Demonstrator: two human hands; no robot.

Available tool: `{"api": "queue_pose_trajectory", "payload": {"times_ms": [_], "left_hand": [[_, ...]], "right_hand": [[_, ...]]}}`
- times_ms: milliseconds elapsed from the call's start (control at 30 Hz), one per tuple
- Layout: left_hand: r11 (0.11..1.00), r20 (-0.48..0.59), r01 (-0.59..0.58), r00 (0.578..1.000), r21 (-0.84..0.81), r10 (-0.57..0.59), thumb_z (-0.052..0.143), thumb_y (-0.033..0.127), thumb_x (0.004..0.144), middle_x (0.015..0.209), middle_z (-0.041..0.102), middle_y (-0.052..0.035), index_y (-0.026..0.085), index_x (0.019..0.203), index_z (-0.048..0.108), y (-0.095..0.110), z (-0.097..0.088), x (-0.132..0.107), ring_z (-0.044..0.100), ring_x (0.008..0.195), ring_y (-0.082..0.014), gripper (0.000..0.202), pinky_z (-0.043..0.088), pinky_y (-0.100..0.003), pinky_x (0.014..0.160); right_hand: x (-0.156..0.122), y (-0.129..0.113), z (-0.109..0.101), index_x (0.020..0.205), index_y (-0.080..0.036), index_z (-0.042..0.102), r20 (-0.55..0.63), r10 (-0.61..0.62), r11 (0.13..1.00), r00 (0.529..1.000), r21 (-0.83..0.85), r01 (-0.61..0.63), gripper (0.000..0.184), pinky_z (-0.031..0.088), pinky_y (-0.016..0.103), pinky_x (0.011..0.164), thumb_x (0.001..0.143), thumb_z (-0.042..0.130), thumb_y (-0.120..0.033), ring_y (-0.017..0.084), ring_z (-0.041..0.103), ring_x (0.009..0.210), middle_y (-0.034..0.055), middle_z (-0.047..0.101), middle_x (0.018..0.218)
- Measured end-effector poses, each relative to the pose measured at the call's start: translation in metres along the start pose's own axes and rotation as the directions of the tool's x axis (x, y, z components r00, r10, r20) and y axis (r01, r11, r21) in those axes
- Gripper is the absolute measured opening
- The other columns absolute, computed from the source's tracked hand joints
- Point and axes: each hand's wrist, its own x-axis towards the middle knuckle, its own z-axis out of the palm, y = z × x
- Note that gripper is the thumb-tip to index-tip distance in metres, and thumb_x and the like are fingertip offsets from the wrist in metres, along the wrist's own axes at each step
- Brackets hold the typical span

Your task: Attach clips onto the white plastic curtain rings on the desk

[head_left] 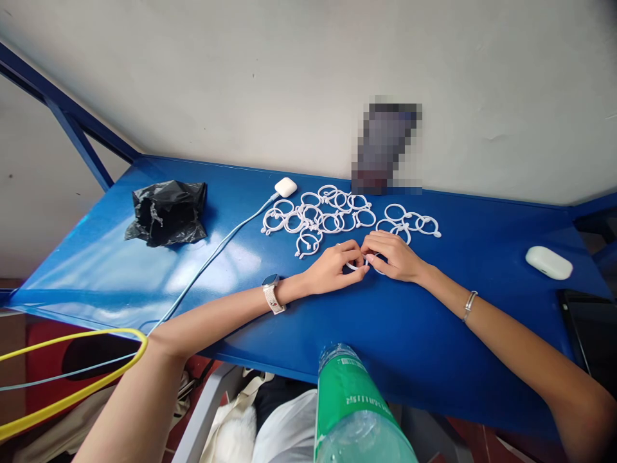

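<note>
Over the blue table [289,334], my left hand [335,267] pinches a white plastic curtain ring [355,267] between thumb and fingers. Right against it, my right hand [393,254] has its fingers closed on another white ring, partly hidden by them. The fingertips of both hands meet where the two rings come together; whether the rings are linked I cannot tell. Beyond my left hand lies a loose pile of similar rings [312,226] with small eyelets. A smaller group of rings [407,226] lies just beyond my right hand.
At the left sits a crumpled black plastic bag [180,222]. A white charger [285,187] trails a pale cable [208,258]. To the right are a white earbud case [549,262] and a dark phone [590,334]. A green-labelled bottle [344,392] stands near me; a blurred-out object [385,145] leans on the wall.
</note>
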Motion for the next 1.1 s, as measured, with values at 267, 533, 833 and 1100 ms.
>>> {"api": "queue_pose_trajectory", "payload": {"times_ms": [267,533,833,1100], "left_hand": [[0.998,-0.021,0.023,0.999,-0.051,-0.024,0.044,0.038,0.095,0.085,0.057,-0.0048,0.016,0.077,0.056,-0.0011,-0.0008,0.0005,0.053,0.074,-0.0140,0.032,0.044,-0.026,0.069],[0.994,-0.058,0.027,0.998,-0.102,-0.033,0.037,0.043,0.099,0.081,0.057,-0.0051,0.015,0.075,0.056,0.0010,-0.0028,0.0018,0.054,0.075,-0.0146,0.042,0.044,-0.028,0.072],[0.994,-0.048,0.029,0.998,-0.106,-0.035,0.034,0.047,0.099,0.081,0.057,-0.0055,0.015,0.075,0.057,0.0023,-0.0032,0.0017,0.054,0.078,-0.0153,0.046,0.044,-0.028,0.076],[0.994,-0.047,0.007,0.999,-0.110,-0.013,0.039,0.044,0.099,0.085,0.057,-0.0064,0.015,0.077,0.060,0.0033,-0.0037,0.0006,0.055,0.078,-0.0151,0.042,0.044,-0.027,0.073]], "right_hand": [[0.0001,-0.0013,-0.0007,0.078,-0.020,0.050,-0.033,-0.019,1.000,0.999,-0.008,0.019,0.022,0.038,0.031,0.064,0.096,0.039,-0.024,0.017,0.050,0.063,0.0026,0.059,0.071],[-0.0002,-0.0015,-0.0001,0.081,-0.020,0.051,-0.085,-0.019,0.999,0.996,-0.041,0.016,0.028,0.039,0.030,0.064,0.101,0.034,-0.029,0.016,0.052,0.063,0.0031,0.060,0.073],[-0.0013,0.0015,0.0022,0.081,-0.020,0.052,-0.108,-0.024,0.999,0.994,-0.030,0.020,0.031,0.040,0.030,0.063,0.103,0.033,-0.033,0.016,0.052,0.063,0.0032,0.061,0.072],[-0.0007,0.0007,0.0016,0.081,-0.020,0.052,-0.151,-0.053,0.999,0.987,-0.021,0.050,0.028,0.039,0.029,0.061,0.102,0.036,-0.032,0.016,0.051,0.062,0.0025,0.060,0.070]]}}
